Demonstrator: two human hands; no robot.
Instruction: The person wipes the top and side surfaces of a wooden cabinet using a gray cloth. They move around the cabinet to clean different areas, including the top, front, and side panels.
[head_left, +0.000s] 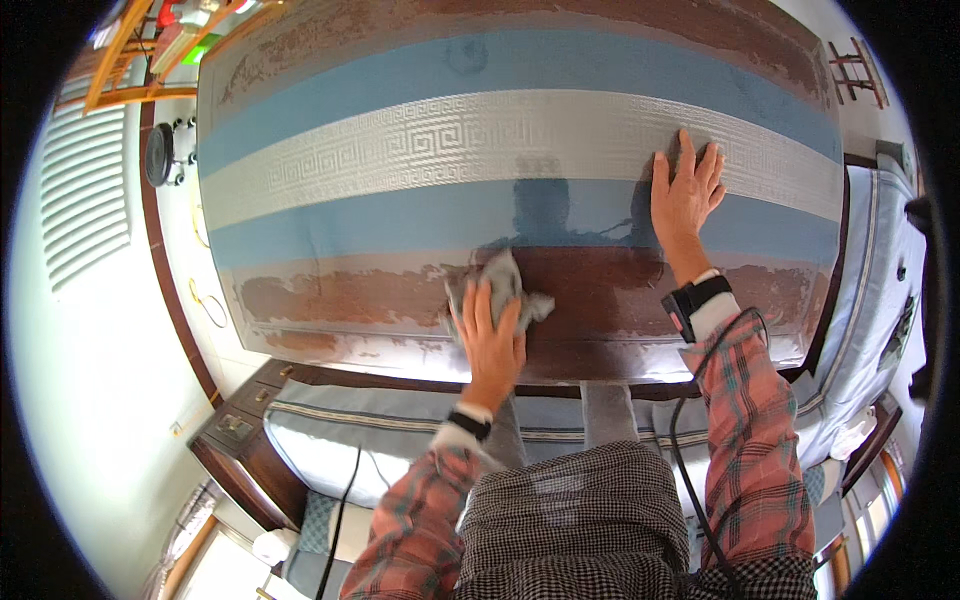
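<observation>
Under my left hand (491, 345) a crumpled grey cloth (501, 277) lies on the near part of a dark wooden table (585, 300). My fingers press it against the surface; the cloth's edges look slightly blurred. To the right and farther forward, my right hand (684, 191) rests with fingers spread and nothing in it. It touches the patterned pale band of a blue-and-silver table runner (420, 202), which seems to lie beneath a clear glossy cover. Dark reflections show on the surface between my hands.
A long bench with a light blue cushion (345, 420) runs along the near side, beside a wooden cabinet (247, 420). Another blue cushioned seat (851, 262) stands at the right. A round black stool (159, 154) and a wooden rack (120, 94) are at the left. Cables hang by my arms.
</observation>
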